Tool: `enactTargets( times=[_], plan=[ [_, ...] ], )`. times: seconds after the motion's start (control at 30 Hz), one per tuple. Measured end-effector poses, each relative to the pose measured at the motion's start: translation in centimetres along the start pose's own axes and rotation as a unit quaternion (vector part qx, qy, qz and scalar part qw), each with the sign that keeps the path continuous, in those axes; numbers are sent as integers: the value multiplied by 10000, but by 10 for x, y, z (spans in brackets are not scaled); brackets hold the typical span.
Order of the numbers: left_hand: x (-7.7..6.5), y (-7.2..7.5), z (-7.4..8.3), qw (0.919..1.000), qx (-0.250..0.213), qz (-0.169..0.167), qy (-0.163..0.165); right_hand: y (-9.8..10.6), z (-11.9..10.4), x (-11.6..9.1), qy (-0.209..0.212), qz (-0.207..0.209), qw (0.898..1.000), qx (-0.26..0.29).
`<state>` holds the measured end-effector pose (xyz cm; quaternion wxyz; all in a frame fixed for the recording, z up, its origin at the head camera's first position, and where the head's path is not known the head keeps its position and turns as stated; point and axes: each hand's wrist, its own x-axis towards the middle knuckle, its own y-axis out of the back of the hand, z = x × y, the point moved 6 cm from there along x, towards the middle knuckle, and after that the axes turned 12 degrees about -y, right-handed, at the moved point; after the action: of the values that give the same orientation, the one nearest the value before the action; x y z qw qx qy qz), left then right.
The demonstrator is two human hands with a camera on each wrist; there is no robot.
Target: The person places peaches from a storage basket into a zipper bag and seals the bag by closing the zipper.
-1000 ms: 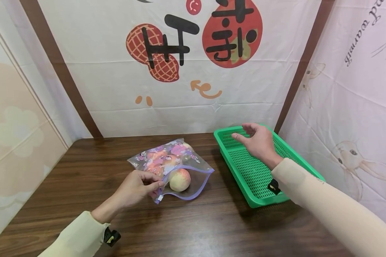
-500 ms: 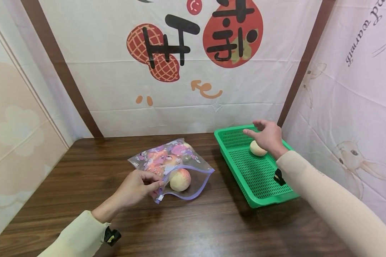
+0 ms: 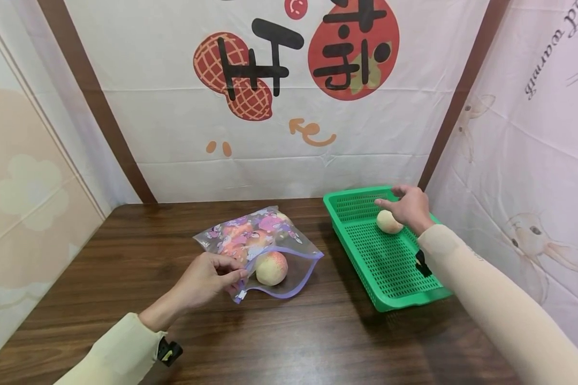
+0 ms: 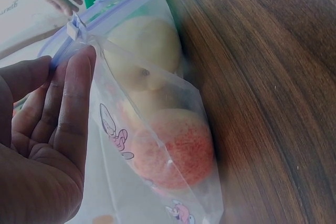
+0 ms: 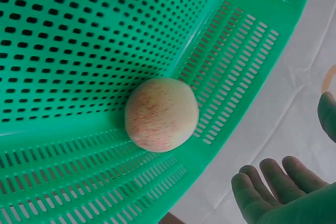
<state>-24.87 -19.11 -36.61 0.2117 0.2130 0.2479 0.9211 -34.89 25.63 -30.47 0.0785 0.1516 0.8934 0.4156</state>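
Note:
My left hand [image 3: 204, 280] pinches the purple zip edge of a clear printed zip bag [image 3: 270, 223], close to its white slider [image 4: 76, 29]. The bag lies on the table with its mouth spread apart. One peach [image 3: 272, 268] sits just inside the mouth; several more show through the plastic, among them a reddish peach [image 4: 173, 150] in the left wrist view. Over the far right part of a green basket [image 3: 387, 262], my right hand [image 3: 411, 208] hovers with fingers spread and nothing in them. Below it, a pale peach [image 5: 161, 115] rests in the basket's corner.
The dark wooden table [image 3: 289, 342] runs back to a white printed curtain [image 3: 183, 176]. Another printed curtain [image 3: 520, 187] hangs close along the basket's right side. The basket stands to the right of the bag, a strip of tabletop between them.
The right hand has shifted right and slightly back over the basket, uncovering the peach there that it hid a second ago. The left hand keeps its hold on the bag.

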Motion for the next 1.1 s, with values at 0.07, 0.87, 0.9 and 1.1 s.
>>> enactTargets(
  times=[0.07, 0.87, 0.9, 1.1],
  plan=[
    [0, 0, 0, 10000, -20, -4, 4, -2, 4, 3, -134, -73, 9999, -69],
    [-2, 0, -2, 9999, -130, 44, 14, -15, 36, 20, -643, -497, 9951, -559],
    [-2, 0, -2, 9999, -144, 44, 30, -16, 36, 21, -643, -511, 9950, -576],
    [-2, 0, -2, 9998, -181, 57, 58, -16, 39, 24, -720, -530, 9938, -655]
  ],
)
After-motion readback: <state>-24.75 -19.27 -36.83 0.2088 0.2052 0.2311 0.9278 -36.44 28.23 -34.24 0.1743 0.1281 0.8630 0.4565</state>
